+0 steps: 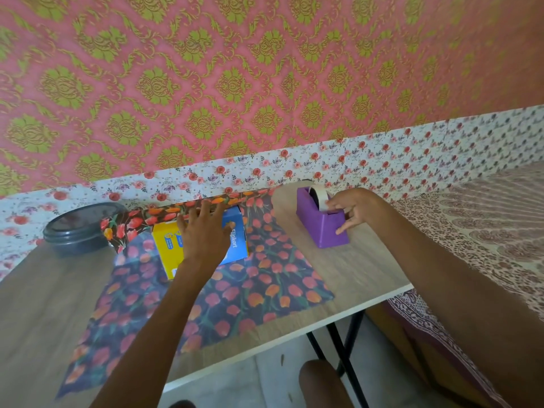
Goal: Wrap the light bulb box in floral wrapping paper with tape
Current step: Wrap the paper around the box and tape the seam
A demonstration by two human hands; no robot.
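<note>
A yellow and blue light bulb box [167, 245] lies on a dark sheet of floral wrapping paper [235, 301] spread over the table. The paper's far edge is folded up over the back of the box. My left hand [204, 234] lies flat on top of the box, its straight fingers pressing that folded edge down. A purple tape dispenser [321, 222] stands to the right of the paper. My right hand [350, 209] is at the dispenser, thumb and fingers pinching the white tape [322, 198] at its top.
A dark round lidded container [79, 228] sits at the table's back left. The wall rises right behind the table. The table's front edge [294, 334] runs diagonally, with black legs below. A patterned bedspread [485, 231] lies to the right.
</note>
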